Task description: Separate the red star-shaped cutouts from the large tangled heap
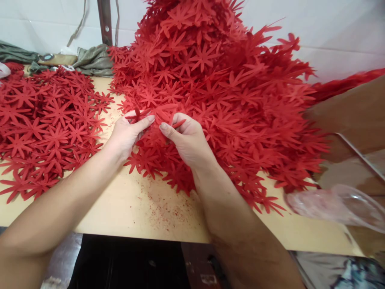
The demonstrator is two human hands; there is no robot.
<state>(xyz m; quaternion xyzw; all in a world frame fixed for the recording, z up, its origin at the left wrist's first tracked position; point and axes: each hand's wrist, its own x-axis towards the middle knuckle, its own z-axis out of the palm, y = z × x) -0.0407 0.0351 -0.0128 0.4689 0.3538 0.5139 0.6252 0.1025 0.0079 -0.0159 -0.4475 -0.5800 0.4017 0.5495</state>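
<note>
Two bare forearms (72,196) reached over a pale worktop (120,200). On it rose a tall heap of red flowers (216,88), with a lower heap (51,120) spread to the left. Crumpled clear plastic (325,204) lay near the right end. Just before the tall heap, the left hand (126,134) and right hand (191,138) pinched a blurred red flower (165,109) between thumbs and fingers; whether they held more could not be told. Tiny red crumbs (168,208) dotted the worktop below.
</note>
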